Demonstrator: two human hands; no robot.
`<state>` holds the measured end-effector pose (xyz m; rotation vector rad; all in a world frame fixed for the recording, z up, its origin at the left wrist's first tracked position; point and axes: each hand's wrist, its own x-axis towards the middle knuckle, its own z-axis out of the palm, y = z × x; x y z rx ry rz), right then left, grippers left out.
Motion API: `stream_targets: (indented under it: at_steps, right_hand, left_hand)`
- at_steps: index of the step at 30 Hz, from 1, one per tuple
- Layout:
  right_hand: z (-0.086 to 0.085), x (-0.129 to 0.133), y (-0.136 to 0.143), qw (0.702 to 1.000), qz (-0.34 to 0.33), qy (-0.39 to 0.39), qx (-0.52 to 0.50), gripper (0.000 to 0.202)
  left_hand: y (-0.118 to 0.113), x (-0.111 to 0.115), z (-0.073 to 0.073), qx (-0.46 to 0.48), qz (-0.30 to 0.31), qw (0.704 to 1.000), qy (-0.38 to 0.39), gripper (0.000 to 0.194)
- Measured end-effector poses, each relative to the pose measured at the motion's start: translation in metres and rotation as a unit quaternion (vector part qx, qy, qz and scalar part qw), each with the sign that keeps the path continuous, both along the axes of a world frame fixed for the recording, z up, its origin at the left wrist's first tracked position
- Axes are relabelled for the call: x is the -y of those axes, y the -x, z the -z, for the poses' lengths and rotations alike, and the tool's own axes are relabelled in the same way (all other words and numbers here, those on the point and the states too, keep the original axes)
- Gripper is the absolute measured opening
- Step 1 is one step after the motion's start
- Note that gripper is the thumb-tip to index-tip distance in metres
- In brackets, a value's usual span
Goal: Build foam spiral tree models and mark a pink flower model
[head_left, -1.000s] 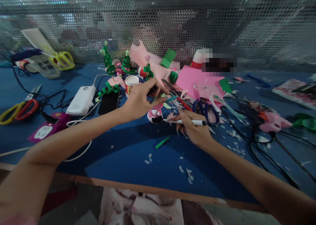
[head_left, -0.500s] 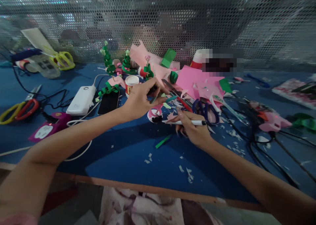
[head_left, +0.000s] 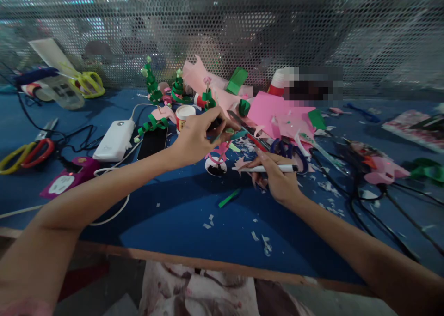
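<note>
My left hand (head_left: 199, 133) is closed in a pinch on the top of a small paper craft. Pink curled strips (head_left: 219, 153) of the craft hang under the fingers, above its round white base (head_left: 210, 163) with a black patch. A teal-green piece (head_left: 239, 136) sticks out by my left fingertips; I cannot tell whether it belongs to the craft. My right hand (head_left: 274, 175) grips a white marker pen (head_left: 286, 168), held nearly level. Its tip points left at the base, with a gap between them.
Behind my hands lie pink paper sheets (head_left: 268, 112), blue-handled scissors (head_left: 301, 159) and a glue tub (head_left: 185, 115). Green spiral paper crafts (head_left: 151, 85) stand at the back. A power bank (head_left: 114, 140), a phone (head_left: 152, 145) and red-yellow scissors (head_left: 36, 152) are left; cables (head_left: 357, 205) run right.
My right hand has drawn the marker pen a little to the right, away from the base. The craft has shifted slightly in my left hand, and more of its black patch shows.
</note>
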<state>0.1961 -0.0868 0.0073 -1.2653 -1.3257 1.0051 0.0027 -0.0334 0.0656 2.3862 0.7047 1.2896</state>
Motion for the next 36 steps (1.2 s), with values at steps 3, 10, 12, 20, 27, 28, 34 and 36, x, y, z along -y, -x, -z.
stream_targets:
  at_steps: [3, 10, 12, 20, 27, 28, 34, 36]
  right_hand:
    - [-0.0021, 0.0027, -0.001, 0.998, -0.044, -0.009, 0.043, 0.047]
    - [-0.0077, 0.0035, 0.0, 0.982, -0.123, -0.039, 0.14, 0.05]
    - [-0.0076, 0.0039, 0.0002, 0.983, -0.117, -0.036, 0.136, 0.05]
    - [-0.0051, 0.0037, -0.0003, 0.986, -0.082, -0.052, 0.139, 0.047]
    - [-0.0019, 0.0023, -0.0007, 0.991, -0.086, -0.03, 0.097, 0.045]
    - [-0.002, 0.0022, -0.0006, 0.991, -0.085, -0.033, 0.101, 0.045]
    - [-0.0036, 0.0022, 0.0002, 0.991, -0.09, -0.025, 0.098, 0.045]
    - [-0.0033, 0.002, 0.0001, 0.99, -0.1, -0.019, 0.098, 0.044]
  left_hand:
    - [-0.0007, 0.0018, -0.0002, -0.004, 0.019, 1.0, 0.017, 0.03]
    - [-0.0003, 0.0025, -0.0002, -0.003, 0.029, 0.999, 0.024, 0.033]
    - [0.0002, 0.0016, 0.0004, -0.006, 0.025, 0.999, 0.02, 0.033]
    - [0.0007, 0.0009, 0.0011, -0.009, 0.016, 1.0, 0.009, 0.027]
    - [0.0008, 0.0013, 0.0009, -0.01, 0.024, 1.0, 0.013, 0.028]
    - [0.0009, 0.0012, 0.001, -0.011, 0.025, 1.0, 0.013, 0.028]
    - [0.0011, 0.0003, 0.0021, -0.013, 0.017, 1.0, 0.014, 0.027]
    - [0.001, 0.0005, 0.0018, -0.014, 0.018, 1.0, 0.013, 0.027]
